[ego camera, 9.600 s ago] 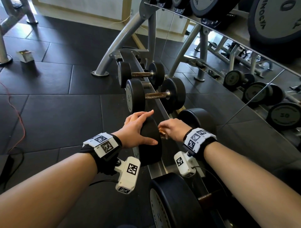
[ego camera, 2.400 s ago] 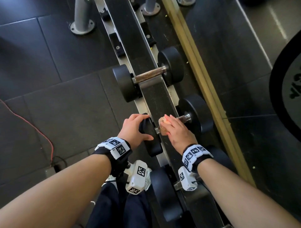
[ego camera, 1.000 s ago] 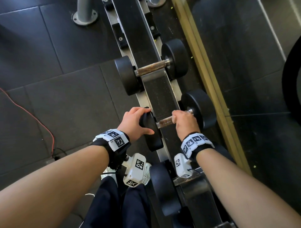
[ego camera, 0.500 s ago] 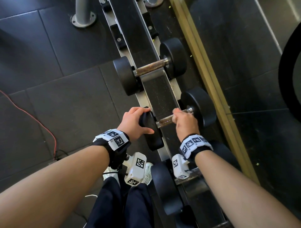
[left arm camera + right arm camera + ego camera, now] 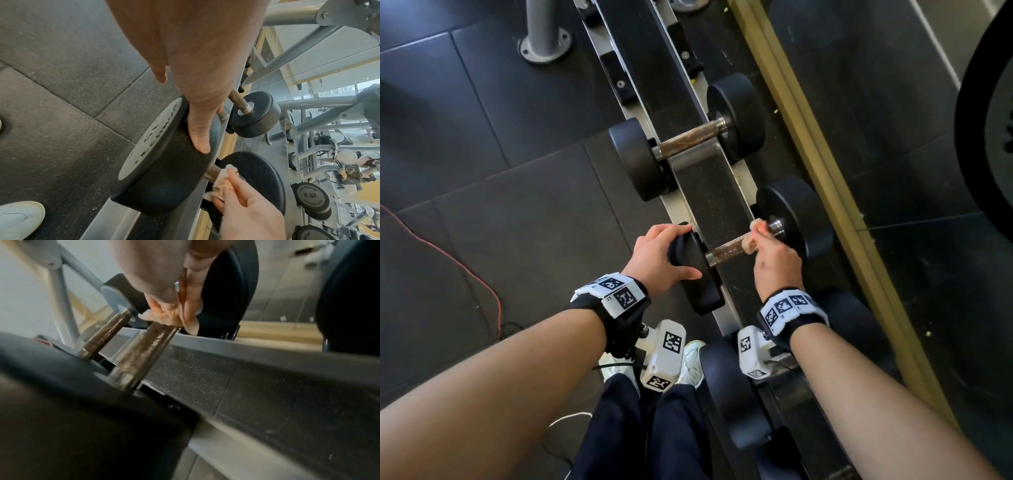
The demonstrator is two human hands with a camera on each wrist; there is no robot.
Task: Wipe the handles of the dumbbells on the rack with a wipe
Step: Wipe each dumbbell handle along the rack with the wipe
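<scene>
- left hand (image 5: 657, 255): fingers curled over the left head of the dumbbell (image 5: 799, 219), gripping it where it sits on the rack (image 5: 709, 192)
- right hand (image 5: 774, 260): fingers closed round the wipe (image 5: 750, 241), which is bunched on the handle (image 5: 726, 251) right up by the right head
- second dumbbell (image 5: 736, 113) sits on the rack just on the far side

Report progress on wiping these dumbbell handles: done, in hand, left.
Done: no handle shows as clearly finished. In hand: the right hand wraps the wipe round the middle dumbbell's handle near its back head, while the left hand grips the front head. Left: that handle's bare stretch, probably the far dumbbell's brown handle; on the near dumbbell the handle is hidden.
</scene>
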